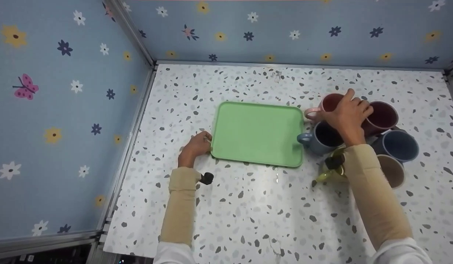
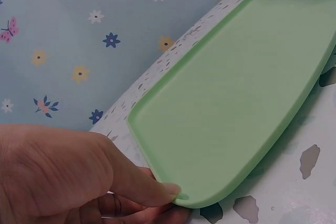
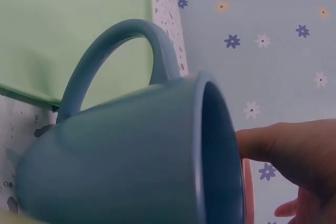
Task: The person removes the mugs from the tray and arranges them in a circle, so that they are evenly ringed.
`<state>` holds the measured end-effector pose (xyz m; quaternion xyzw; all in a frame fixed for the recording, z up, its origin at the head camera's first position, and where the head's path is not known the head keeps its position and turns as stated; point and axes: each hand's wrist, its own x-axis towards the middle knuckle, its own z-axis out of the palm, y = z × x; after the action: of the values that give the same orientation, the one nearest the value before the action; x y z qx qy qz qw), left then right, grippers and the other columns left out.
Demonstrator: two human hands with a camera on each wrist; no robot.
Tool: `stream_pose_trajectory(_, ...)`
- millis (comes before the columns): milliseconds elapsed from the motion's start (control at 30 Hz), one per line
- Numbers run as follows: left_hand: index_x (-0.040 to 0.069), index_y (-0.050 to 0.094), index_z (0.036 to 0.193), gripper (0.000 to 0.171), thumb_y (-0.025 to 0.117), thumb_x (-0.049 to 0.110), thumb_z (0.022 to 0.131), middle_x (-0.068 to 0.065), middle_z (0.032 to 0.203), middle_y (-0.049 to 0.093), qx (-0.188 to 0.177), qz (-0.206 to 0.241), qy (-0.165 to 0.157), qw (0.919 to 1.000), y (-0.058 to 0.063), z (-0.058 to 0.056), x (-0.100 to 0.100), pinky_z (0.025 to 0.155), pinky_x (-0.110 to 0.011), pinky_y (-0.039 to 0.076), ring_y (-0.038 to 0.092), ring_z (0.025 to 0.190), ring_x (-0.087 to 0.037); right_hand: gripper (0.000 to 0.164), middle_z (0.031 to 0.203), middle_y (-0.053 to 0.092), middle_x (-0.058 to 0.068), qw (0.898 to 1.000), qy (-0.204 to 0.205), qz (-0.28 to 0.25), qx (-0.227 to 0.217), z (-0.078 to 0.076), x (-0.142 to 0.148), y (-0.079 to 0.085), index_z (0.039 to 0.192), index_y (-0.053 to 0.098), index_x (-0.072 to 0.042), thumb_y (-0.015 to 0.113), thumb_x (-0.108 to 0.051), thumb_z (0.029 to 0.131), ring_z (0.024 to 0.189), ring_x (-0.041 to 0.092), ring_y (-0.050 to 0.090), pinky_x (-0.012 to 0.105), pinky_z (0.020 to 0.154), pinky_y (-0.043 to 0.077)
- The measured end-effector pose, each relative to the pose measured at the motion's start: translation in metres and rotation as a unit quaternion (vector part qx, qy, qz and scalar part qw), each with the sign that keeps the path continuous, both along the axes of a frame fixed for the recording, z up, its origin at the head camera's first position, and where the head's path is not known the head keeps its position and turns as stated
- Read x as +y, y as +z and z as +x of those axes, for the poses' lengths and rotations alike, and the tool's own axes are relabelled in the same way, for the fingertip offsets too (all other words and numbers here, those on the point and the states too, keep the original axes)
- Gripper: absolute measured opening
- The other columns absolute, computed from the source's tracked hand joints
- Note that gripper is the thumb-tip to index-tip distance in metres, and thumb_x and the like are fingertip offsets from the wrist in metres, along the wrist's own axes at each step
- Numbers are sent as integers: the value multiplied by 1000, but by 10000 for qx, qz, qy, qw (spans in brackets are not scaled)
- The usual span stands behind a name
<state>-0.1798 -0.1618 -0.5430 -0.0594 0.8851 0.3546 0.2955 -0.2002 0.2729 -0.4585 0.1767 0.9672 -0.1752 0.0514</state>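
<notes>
A light green tray (image 1: 257,134) lies flat on the speckled table. My left hand (image 1: 197,145) pinches its near left corner, thumb (image 2: 169,191) on the rim and fingers below. At the tray's right, my right hand (image 1: 348,114) holds a pink mug (image 1: 327,102) near the rim, its handle pointing left. That grip is partly hidden in the right wrist view, where a blue mug (image 3: 121,156) stands in front. In the head view this blue mug (image 1: 317,141) sits just nearer than the pink one, its handle by the tray's edge. A maroon mug (image 1: 386,115) stands right beside my fingers.
Under my right forearm is a yellow-green mug (image 1: 327,176), partly hidden. Farther right stand a dark blue mug (image 1: 400,146) and a beige mug (image 1: 393,171). Flowered blue panels (image 1: 277,33) border the table (image 1: 248,212) at the back and left.
</notes>
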Motion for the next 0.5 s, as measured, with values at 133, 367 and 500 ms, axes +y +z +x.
stream_pose_trajectory(133, 11, 52, 121, 34, 54, 13, 87, -11, 107, 54, -32, -20, -1, 10000, 0, 0, 1, 94, -41, 38, 45, 112, -28, 139, 139, 27, 43, 9999, -24, 70, -76, 2, 2, 1, 147, 6, 4, 69, -79, 56, 132, 61, 12, 68, 106, -3)
stream_pose_trajectory(367, 8, 51, 123, 37, 50, 10, 87, -9, 98, 52, 22, 185, -69, 9998, 1, 1, -1, 83, -36, 39, 47, 92, -23, 139, 141, 22, 44, 9999, -44, -5, -136, 5, 6, 4, 147, 5, 4, 70, -78, 56, 133, 62, 9, 70, 104, -9)
stream_pose_trajectory(500, 8, 51, 123, 37, 50, 10, 86, -8, 97, 51, 41, 179, -61, 9998, 0, 1, -1, 82, -35, 39, 47, 91, -23, 138, 143, 21, 42, 9996, -45, -10, -275, 5, 7, 4, 148, 3, 4, 68, -79, 58, 133, 62, 7, 71, 103, -11)
